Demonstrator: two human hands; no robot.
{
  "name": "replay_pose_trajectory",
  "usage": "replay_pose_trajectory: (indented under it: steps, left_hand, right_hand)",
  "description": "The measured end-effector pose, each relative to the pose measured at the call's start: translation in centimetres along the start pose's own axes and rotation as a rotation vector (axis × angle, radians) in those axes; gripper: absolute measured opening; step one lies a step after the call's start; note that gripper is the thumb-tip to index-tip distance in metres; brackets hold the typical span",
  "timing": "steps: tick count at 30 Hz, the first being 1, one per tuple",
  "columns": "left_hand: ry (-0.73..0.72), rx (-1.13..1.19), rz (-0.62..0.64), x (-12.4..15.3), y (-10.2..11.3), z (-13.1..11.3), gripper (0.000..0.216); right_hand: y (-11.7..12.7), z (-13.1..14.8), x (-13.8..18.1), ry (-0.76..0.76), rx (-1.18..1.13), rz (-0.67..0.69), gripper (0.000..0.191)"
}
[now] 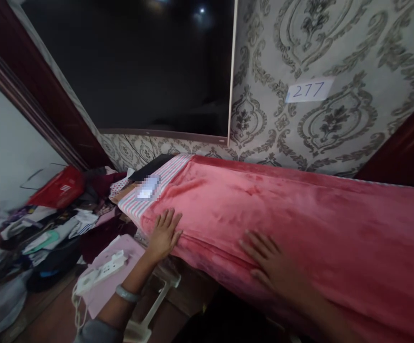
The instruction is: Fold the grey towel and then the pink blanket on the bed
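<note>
A red fleece blanket (299,214) lies spread over a bed along the patterned wall. My left hand (164,233) rests flat on the blanket's near left corner, fingers stretched out, with a pale bangle on the wrist. Further right, my right hand (267,264) lies flat on the blanket's front edge with its fingers spread. Neither hand holds anything. A striped sheet (156,183) shows beyond the blanket at the bed's left end.
A white power strip (101,272) lies on a pink surface (121,267) by the bed's corner. A heap of clothes (56,228) and a red basket (60,186) fill the left floor. A dark window (138,66) and a paper label reading 277 (308,89) are on the wall.
</note>
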State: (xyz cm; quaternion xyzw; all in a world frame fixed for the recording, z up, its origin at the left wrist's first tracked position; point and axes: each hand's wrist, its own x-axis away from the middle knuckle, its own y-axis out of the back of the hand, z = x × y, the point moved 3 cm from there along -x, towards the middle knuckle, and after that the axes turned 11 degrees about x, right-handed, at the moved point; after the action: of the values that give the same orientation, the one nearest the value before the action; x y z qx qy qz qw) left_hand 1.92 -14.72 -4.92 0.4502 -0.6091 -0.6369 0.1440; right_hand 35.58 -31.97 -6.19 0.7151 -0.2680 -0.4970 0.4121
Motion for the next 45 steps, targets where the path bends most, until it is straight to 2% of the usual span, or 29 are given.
replay_pose_trajectory:
  steps: [3, 6, 9, 12, 16, 19, 23, 27, 30, 32, 35, 37, 41, 45]
  left_hand:
    - [0.024, 0.004, -0.01, 0.3, 0.2, 1.1, 0.046]
    - [0.044, 0.079, -0.008, -1.9, 1.7, 1.6, 0.04]
    - [0.145, 0.097, 0.016, -6.9, 3.5, 1.7, 0.037]
    - [0.314, 0.031, 0.084, -13.3, 4.1, 2.4, 0.037]
    - [0.495, 0.009, 0.167, -20.6, 2.5, 4.5, 0.035]
    - [0.6, 0.028, 0.229, -23.6, 0.5, 6.1, 0.032]
    - [0.609, 0.061, 0.209, -24.9, -1.2, 7.1, 0.03]
    - [0.58, 0.083, 0.091, -25.1, -1.8, 7.7, 0.039]
    - [0.593, 0.117, 0.09, -25.5, -2.2, 8.4, 0.034]
    - [0.599, 0.155, 0.113, -26.2, -2.4, 8.8, 0.03]
    - [0.59, 0.22, 0.108, -27.9, -2.5, 9.0, 0.044]
    - [0.575, 0.268, 0.107, -29.2, -2.6, 8.8, 0.05]
    - [0.567, 0.324, 0.101, -31.5, -3.2, 7.8, 0.048]
    - [0.526, 0.352, 0.064, -32.8, -4.0, 6.5, 0.049]
  right_hand:
    - [-1.4, 0.8, 0.1, 0.041, 0.009, 0.075, 0.074]
    - [-1.9, 0.9, 0.6, 0.037, 0.028, 0.1, 0.081]
    - [-2.0, 0.8, 0.7, 0.057, 0.041, 0.086, 0.085]
    - [-2.3, 0.8, 0.7, 0.061, 0.058, 0.071, 0.086]
    - [-2.3, 0.9, 0.6, 0.048, 0.075, 0.051, 0.088]
    - [-1.9, 1.0, 0.4, 0.064, 0.101, 0.029, 0.087]
    - [-1.3, 0.8, -0.1, 0.107, 0.156, -0.03, 0.084]
    - [-1.3, 0.6, -0.5, 0.129, 0.177, -0.066, 0.083]
    - [-1.5, 0.5, -0.5, 0.135, 0.23, -0.067, 0.08]
    - [-1.8, 0.4, -0.4, 0.138, 0.225, -0.044, 0.079]
    - [-2.3, 0.1, -0.1, 0.125, 0.159, 0.025, 0.081]
    - [-2.9, -0.1, 0.0, 0.106, 0.122, 0.063, 0.08]
    - [-3.7, 0.0, 0.0, 0.062, 0.071, 0.085, 0.079]
    - [-2.7, 0.6, -0.1, 0.037, 0.015, 0.163, 0.081]
